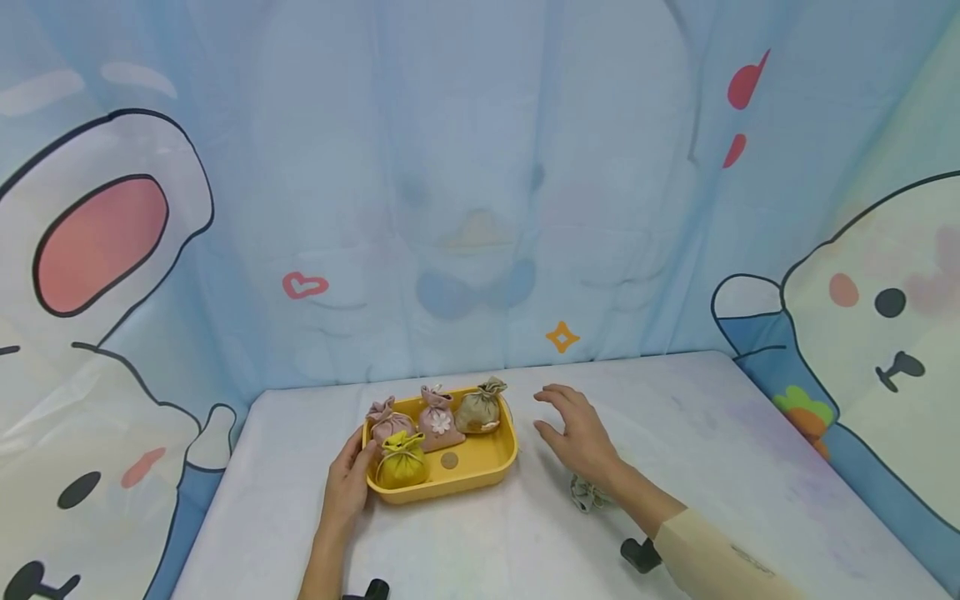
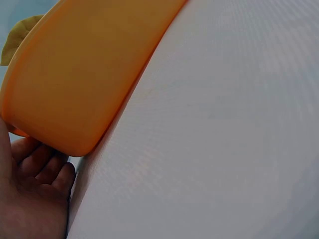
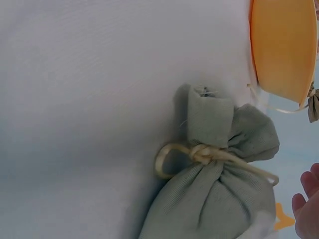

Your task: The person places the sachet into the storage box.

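Observation:
A yellow tray (image 1: 476, 471) stands on the table with several small drawstring pouches inside. Among them are a bright yellow pouch (image 1: 402, 468), a pink pouch (image 1: 392, 423), a pink pouch with a white flower (image 1: 437, 419) and an olive-green pouch (image 1: 477, 412). My left hand (image 1: 347, 483) grips the tray's left end, thumb at the rim and fingers curled against the outer wall. To the tray's right, my right hand (image 1: 579, 433) hovers with loosely bent fingers, holding nothing. Under its wrist lies a grey-green pouch (image 3: 214, 194) tied with a beige cord, partly hidden in the head view.
A white cloth (image 1: 465, 554) covers the table. Behind it hangs a light blue curtain (image 1: 465, 167) printed with cartoon animals. Black wrist-camera parts (image 1: 641, 555) show near the right forearm.

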Available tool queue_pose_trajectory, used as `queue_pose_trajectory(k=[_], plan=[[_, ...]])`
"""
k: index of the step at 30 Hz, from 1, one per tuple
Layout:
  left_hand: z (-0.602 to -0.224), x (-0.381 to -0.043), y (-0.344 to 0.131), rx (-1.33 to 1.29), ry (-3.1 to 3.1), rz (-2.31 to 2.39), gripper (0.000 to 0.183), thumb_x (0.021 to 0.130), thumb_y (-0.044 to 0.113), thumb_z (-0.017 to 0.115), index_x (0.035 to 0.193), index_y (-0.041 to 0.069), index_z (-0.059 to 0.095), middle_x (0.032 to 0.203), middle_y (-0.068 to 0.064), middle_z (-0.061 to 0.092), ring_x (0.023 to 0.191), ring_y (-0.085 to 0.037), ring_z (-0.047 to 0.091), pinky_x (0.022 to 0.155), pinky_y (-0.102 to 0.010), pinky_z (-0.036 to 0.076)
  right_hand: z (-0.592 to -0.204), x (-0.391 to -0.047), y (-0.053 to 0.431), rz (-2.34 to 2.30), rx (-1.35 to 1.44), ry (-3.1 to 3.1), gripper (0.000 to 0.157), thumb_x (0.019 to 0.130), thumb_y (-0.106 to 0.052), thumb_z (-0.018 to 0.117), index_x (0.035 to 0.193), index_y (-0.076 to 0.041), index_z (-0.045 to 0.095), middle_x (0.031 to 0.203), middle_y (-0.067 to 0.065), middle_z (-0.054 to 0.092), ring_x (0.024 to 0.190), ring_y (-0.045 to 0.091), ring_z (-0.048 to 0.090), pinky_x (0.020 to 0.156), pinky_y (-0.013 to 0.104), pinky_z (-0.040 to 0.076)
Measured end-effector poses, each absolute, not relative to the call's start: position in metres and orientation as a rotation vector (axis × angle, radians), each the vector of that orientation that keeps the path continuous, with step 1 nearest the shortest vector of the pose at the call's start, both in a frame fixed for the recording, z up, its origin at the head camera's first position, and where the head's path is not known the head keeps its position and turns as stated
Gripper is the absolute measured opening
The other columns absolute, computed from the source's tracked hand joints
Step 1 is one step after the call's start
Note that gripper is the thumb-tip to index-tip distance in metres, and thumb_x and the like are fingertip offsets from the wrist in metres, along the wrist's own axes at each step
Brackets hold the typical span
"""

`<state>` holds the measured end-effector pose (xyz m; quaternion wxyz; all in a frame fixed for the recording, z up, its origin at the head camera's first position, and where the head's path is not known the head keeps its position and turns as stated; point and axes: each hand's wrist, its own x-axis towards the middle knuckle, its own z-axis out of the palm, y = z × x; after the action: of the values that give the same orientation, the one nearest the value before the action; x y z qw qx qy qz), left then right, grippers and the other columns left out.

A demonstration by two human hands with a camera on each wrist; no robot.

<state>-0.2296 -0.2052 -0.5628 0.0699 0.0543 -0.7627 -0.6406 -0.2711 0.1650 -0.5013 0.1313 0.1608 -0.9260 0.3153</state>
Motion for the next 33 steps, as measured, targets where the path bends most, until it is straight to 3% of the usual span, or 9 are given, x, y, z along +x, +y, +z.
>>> queue_pose_trajectory(k=[13, 22, 33], plan=[[-0.561, -0.229, -0.206, 0.156, -2.297, -1.951, 0.058, 0.111, 0.039, 0.049, 0.162, 0.014, 0.038, 0.169, -0.011, 0.034, 0.158, -0.032, 0.028, 0.127, -0.047, 0.029, -0.505, -0.265, 0.175, 0.905, 0.434, -2.709, 0.034, 0.096, -0.016, 0.074, 0.129, -0.010, 0.067, 0.146, 0.013, 0.059, 0.136, 0.037, 0.052, 0.114, 0.063, 0.043], [-0.562, -0.229, -0.205, 0.173, -2.287, -1.948, 0.057, 0.110, 0.039, 0.050, 0.161, 0.015, 0.041, 0.166, -0.012, 0.040, 0.153, -0.032, 0.039, 0.125, -0.047, 0.033, -0.512, -0.253, 0.182, 0.880, 0.436, -2.720, 0.031, 0.096, -0.017, 0.074, 0.126, -0.011, 0.069, 0.144, 0.013, 0.060, 0.134, 0.037, 0.054, 0.111, 0.063, 0.047], [-0.562, -0.230, -0.205, 0.176, -2.298, -1.941, 0.058, 0.111, 0.040, 0.049, 0.161, 0.014, 0.040, 0.169, -0.010, 0.035, 0.159, -0.032, 0.027, 0.128, -0.048, 0.028, -0.514, -0.241, 0.198, 0.797, 0.493, -2.731, 0.022, 0.092, -0.011, 0.076, 0.114, -0.009, 0.073, 0.131, 0.011, 0.068, 0.124, 0.035, 0.061, 0.103, 0.059, 0.054]])
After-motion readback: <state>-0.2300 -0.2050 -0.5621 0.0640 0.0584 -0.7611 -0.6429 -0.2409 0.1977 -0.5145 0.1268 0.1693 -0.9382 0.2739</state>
